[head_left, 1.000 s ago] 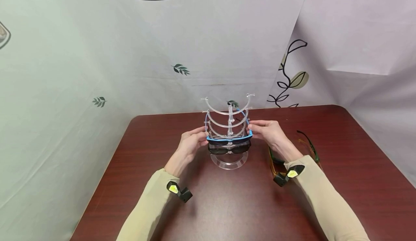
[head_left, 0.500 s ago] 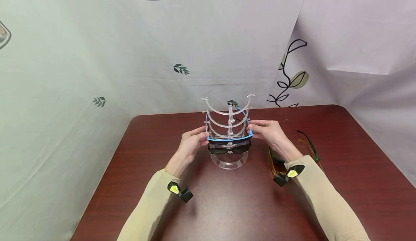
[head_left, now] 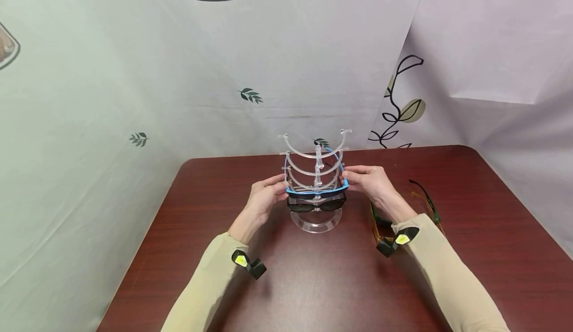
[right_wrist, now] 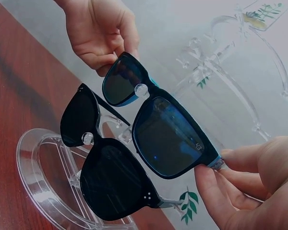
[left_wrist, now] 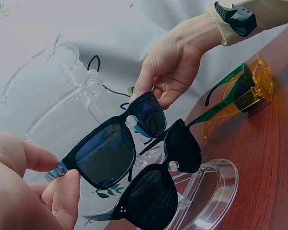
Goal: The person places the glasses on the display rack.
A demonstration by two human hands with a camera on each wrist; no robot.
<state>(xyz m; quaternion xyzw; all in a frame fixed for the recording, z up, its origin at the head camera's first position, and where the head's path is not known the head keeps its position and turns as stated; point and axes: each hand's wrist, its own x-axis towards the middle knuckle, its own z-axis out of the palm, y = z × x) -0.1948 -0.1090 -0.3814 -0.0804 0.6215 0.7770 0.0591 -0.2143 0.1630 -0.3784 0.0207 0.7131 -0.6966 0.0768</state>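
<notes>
Blue-and-black sunglasses (head_left: 317, 193) sit across a tier of a clear plastic display stand (head_left: 317, 155), their blue temples pointing back. My left hand (head_left: 261, 200) pinches the frame's left end between thumb and fingers. At the other end, my right hand (head_left: 369, 183) pinches it the same way. In the left wrist view, a clear peg shows at the bridge of the blue-and-black sunglasses (left_wrist: 105, 155). Black sunglasses (right_wrist: 113, 184) rest on the tier just below, above the stand's round base (right_wrist: 31, 158).
On the table to the right, partly behind my right forearm, lie green-framed sunglasses (head_left: 433, 207) and an orange pair (left_wrist: 264, 81), close together. The stand's upper arms (head_left: 315, 155) hold no glasses. A pale printed cloth (head_left: 304, 73) hangs behind the reddish-brown table (head_left: 215, 183).
</notes>
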